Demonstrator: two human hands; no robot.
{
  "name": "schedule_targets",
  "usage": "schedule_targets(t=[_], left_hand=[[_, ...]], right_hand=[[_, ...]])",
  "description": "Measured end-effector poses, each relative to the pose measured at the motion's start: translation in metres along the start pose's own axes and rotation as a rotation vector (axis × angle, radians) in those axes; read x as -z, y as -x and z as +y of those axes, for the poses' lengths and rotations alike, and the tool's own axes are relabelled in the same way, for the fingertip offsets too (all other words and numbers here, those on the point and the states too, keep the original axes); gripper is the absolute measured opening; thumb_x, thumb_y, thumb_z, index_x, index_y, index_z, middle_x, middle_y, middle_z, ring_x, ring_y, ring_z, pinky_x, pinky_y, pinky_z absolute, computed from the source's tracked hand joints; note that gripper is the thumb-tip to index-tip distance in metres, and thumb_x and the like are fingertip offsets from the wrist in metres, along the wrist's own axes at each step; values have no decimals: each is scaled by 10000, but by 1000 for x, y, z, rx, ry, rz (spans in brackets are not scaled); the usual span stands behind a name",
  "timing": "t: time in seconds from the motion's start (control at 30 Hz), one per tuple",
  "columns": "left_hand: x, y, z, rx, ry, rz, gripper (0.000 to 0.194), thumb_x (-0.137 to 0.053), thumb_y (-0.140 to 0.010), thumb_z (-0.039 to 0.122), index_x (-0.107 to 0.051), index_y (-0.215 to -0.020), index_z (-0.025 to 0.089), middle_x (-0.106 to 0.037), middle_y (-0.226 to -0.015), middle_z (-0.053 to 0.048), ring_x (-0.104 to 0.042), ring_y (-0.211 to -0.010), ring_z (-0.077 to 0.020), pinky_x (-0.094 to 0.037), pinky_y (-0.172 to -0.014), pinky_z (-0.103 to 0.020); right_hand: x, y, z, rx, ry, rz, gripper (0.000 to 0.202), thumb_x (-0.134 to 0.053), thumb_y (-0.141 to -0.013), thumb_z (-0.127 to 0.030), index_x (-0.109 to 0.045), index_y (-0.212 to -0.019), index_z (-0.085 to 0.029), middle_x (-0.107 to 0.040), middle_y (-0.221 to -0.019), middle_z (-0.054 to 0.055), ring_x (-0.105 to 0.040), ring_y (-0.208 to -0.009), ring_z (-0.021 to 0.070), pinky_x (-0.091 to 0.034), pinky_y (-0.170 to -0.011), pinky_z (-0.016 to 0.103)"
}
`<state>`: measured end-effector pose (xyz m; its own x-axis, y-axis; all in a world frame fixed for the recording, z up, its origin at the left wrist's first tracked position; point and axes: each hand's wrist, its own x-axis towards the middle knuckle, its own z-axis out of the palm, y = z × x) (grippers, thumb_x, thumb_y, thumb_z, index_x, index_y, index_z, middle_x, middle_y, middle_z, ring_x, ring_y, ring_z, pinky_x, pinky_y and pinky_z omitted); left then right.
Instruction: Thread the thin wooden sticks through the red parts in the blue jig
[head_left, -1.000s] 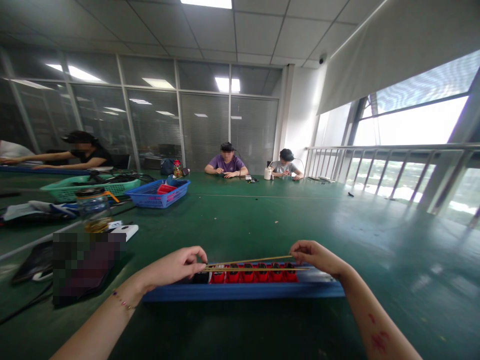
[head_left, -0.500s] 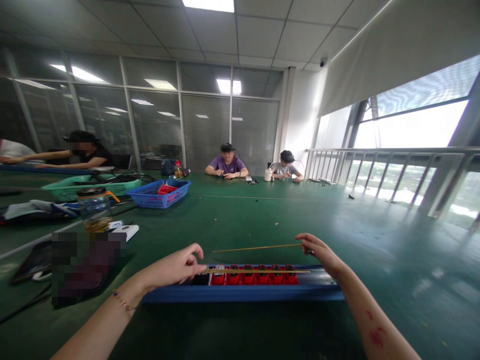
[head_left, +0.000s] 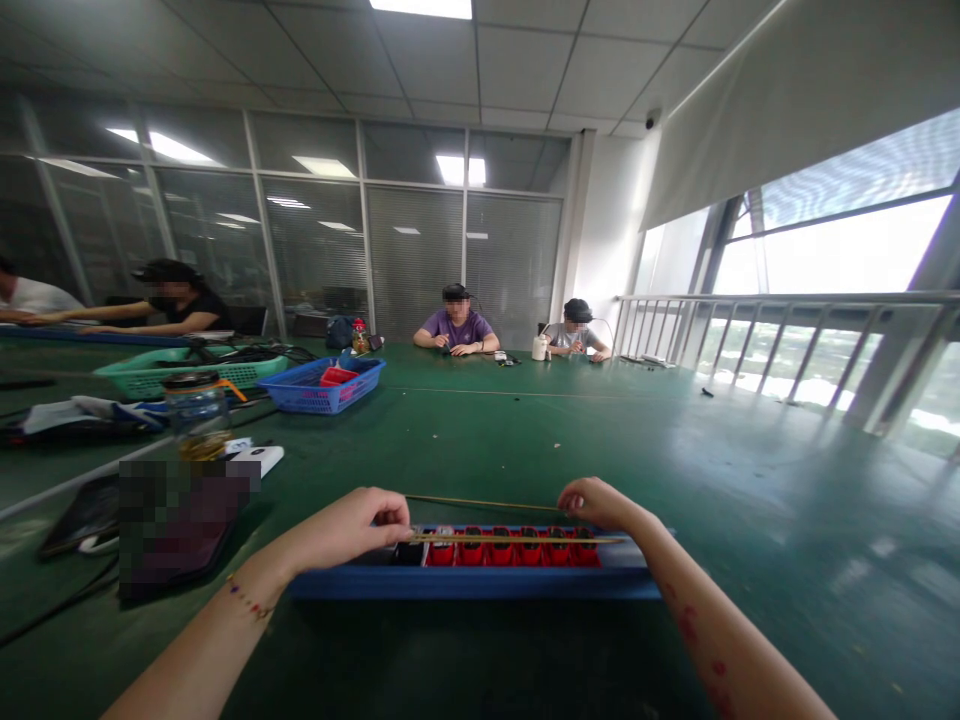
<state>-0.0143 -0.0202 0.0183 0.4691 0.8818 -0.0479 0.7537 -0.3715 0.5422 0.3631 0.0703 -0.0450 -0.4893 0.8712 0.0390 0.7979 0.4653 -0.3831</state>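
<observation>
A blue tray (head_left: 480,584) lies on the green table before me, with several red cups (head_left: 501,552) in a row and a black piece at its left end. My left hand (head_left: 379,518) pinches thin tan sticks (head_left: 510,540) that stretch over the cups; their exact count is unclear. Behind the tray another thin stick (head_left: 480,502) runs from near my left hand to my right hand (head_left: 589,500), whose fingers are closed around its right end.
At the left are a phone (head_left: 184,525), a glass jar (head_left: 196,415), a green basket (head_left: 191,375) and a blue basket (head_left: 322,388). Two people (head_left: 456,325) sit at the table's far side, others at the far left.
My right hand has moved left with the far stick, whose left end now lies near my left hand. The left hand still holds its sticks over the cups.
</observation>
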Motion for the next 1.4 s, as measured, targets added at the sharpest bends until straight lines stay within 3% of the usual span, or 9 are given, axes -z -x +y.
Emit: schedule_targets(t=[0.17, 0.33, 0.6, 0.77, 1.07, 1.4], left_hand=[[5, 2, 1, -14, -46, 20, 283, -470, -728, 440, -614, -793, 205, -610, -752, 6, -531, -698, -148, -361, -613, -203], [9, 3, 8, -87, -211, 130, 242, -474, -748, 414, -641, -812, 251, -594, -826, -7, -510, -815, -172, -333, -720, -231], [20, -3, 21, -110, -225, 214, 266, -434, -773, 412, -635, -805, 242, -574, -853, -10, -512, -755, -152, -333, -657, -227], [29, -17, 3, -53, -210, 261, 288, -452, -742, 438, -636, -811, 227, -584, -857, -20, -518, -745, -158, -351, -666, -232], [9, -52, -51, -27, -166, 97, 262, -491, -695, 397, -646, -798, 212, -633, -831, -12, -562, -731, -158, -383, -629, -209], [-19, -78, -65, 21, -227, 37, 183, -539, -664, 311, -640, -778, 209, -657, -751, -6, -585, -677, -145, -403, -599, -207]], right_hand=[[-5, -4, -1, -33, 12, 21, 289, -485, -624, -114, -684, -819, -192, -677, -763, 22, -596, -688, 147, -447, -635, 210], [-8, -1, 1, -81, 58, 77, 283, -478, -617, -114, -686, -785, -205, -675, -742, 13, -592, -684, 144, -432, -625, 204], [-8, -1, 5, -101, 51, 97, 236, -529, -630, -169, -687, -794, -233, -675, -784, -1, -593, -723, 157, -424, -633, 209], [-10, 0, 8, -103, 8, 105, 213, -553, -639, -179, -680, -808, -202, -674, -780, 14, -598, -717, 154, -439, -641, 213], [-9, -1, 9, -90, -125, 80, 269, -565, -609, -117, -659, -854, -176, -669, -800, 21, -596, -721, 142, -453, -643, 211], [-9, 0, 7, -68, -49, 48, 249, -557, -620, -182, -672, -840, -183, -672, -773, 21, -593, -683, 150, -442, -608, 215]])
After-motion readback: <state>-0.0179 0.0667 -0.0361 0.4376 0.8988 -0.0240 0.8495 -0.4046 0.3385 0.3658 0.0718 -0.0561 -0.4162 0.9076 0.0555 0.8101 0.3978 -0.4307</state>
